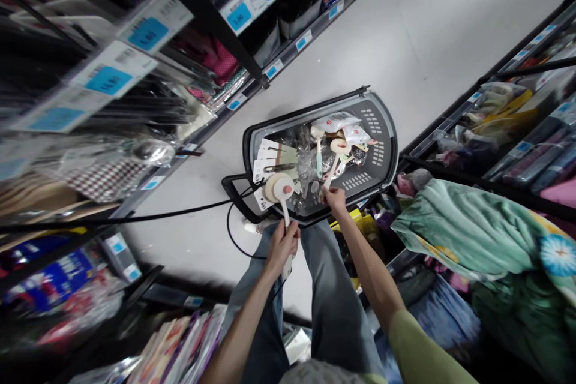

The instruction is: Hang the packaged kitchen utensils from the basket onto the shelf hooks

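My left hand [282,246] is closed round the white handle of a long brush with a round head [279,188], held over the near edge of a grey shopping basket [387,132]. My right hand [333,199] reaches into the basket with its fingers pinched on the handle of another round-headed brush [338,147]. The basket holds several packaged brushes, a mint-handled brush [318,156] and carded items [272,159].
The basket stands on the pale aisle floor [405,30] in front of my legs in jeans [333,300]. Store shelves with blue price tags [148,33] run along the left. On the right are shelves with folded green fabric [468,228]. A black cable [180,211] crosses the floor.
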A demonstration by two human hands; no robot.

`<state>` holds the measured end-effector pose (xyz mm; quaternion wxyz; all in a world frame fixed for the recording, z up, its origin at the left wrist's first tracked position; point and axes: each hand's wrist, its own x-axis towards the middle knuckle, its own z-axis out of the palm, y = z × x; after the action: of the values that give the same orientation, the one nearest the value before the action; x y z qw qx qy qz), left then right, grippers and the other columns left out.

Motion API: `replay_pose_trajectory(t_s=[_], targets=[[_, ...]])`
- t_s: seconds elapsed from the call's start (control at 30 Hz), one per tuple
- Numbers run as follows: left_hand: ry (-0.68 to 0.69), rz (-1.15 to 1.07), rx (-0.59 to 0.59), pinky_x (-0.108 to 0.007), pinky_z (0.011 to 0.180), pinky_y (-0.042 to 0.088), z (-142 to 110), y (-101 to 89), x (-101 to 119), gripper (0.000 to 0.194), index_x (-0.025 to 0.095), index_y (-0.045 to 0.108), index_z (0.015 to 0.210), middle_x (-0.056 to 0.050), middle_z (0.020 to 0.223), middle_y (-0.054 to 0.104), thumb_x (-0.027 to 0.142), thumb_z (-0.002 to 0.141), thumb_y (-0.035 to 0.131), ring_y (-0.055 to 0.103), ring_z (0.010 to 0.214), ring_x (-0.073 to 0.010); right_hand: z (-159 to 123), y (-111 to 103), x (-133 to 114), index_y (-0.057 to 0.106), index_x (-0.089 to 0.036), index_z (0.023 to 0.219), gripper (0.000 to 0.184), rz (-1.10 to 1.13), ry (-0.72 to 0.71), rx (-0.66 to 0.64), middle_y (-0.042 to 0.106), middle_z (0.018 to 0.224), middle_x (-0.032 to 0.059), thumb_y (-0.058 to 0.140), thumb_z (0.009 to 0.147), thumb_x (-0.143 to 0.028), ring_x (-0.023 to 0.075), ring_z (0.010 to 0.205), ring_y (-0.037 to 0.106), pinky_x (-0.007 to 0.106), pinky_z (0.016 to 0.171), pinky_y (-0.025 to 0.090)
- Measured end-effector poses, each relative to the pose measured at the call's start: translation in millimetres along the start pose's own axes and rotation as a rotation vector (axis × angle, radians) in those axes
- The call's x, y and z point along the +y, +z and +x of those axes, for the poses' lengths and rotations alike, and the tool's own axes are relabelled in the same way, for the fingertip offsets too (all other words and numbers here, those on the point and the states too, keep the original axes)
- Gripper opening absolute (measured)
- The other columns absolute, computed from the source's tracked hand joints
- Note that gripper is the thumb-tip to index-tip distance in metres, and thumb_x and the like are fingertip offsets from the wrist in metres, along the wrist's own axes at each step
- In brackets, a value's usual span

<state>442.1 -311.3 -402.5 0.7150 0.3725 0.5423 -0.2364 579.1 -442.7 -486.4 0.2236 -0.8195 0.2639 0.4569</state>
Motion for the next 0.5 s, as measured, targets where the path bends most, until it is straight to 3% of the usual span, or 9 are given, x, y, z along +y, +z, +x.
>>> replay_pose_trajectory(t_s=[0.1,0.2,0.3,0.4,0.43,0.47,0.5], targets=[[0.001,-0.067,0.003,-0.014,0.035,0.019,-2,15.0,6,0.047,0.023,0.049,0.09,0.006,0.077,0.064,0.061,0.08,0.075,0.027,0.037,0.0,-59,-31,28,0.066,-0.016,0.076,0.032,0.025,-0.078,-0.069,0.064,0.052,0.0008,0.062,0.091,-0.044,0.0147,0.044,0.06,0.022,0.048,0.046],[-0.049,-0.132,-0.028,-0.015,0.036,0.018,-3,29.5,9,0.053,0.024,0.05,0.101,0.003,0.085,0.07,0.061,0.076,0.079,0.025,0.037,0.0004,-121,-58,55,0.063,-0.018,0.074,0.02,-0.054,-0.289,-0.301,0.065,0.057,-0.0005,0.069,0.084,-0.034,0.0123,0.047,0.057,0.021,0.049,0.041],[-0.046,-0.093,-0.015,-0.018,0.04,0.026,-5,37.5,4,0.056,0.023,0.052,0.103,0.005,0.072,0.067,0.057,0.072,0.083,0.033,0.04,-0.0037,-159,-74,67,0.061,-0.018,0.072,0.029,-0.11,-0.404,-0.543,0.065,0.062,-0.0001,0.078,0.081,-0.04,0.0118,0.053,0.056,0.022,0.052,0.041],[0.04,0.037,0.056,-0.02,0.045,0.031,-8,36.5,-6,0.041,0.021,0.053,0.08,0.007,0.054,0.051,0.055,0.079,0.076,0.04,0.046,-0.0077,-149,-77,64,0.064,-0.018,0.075,0.051,0.099,-0.283,-0.908,0.067,0.067,0.0027,0.068,0.087,-0.067,0.0135,0.053,0.06,0.024,0.052,0.047],[0.074,0.051,0.057,-0.021,0.047,0.032,-9,34.6,-9,0.042,0.021,0.049,0.073,0.008,0.052,0.046,0.054,0.083,0.073,0.04,0.048,-0.008,-134,-75,61,0.064,-0.018,0.074,0.057,0.22,-0.233,-0.922,0.068,0.067,0.0032,0.062,0.088,-0.073,0.0141,0.053,0.061,0.026,0.053,0.049],[0.096,0.036,0.043,-0.021,0.049,0.034,-11,32.1,-13,0.043,0.022,0.046,0.07,0.008,0.051,0.041,0.053,0.085,0.071,0.04,0.048,-0.0081,-115,-71,56,0.063,-0.018,0.073,0.06,0.351,-0.195,-0.84,0.067,0.067,0.0031,0.058,0.089,-0.076,0.0146,0.054,0.062,0.027,0.054,0.051],[0.104,0.0,0.022,-0.021,0.05,0.036,-12,29.3,-15,0.043,0.022,0.045,0.07,0.009,0.051,0.038,0.053,0.086,0.07,0.041,0.049,-0.0082,-91,-65,51,0.06,-0.019,0.071,0.059,0.482,-0.173,-0.658,0.065,0.065,0.0021,0.057,0.089,-0.076,0.0147,0.055,0.062,0.027,0.055,0.053]])
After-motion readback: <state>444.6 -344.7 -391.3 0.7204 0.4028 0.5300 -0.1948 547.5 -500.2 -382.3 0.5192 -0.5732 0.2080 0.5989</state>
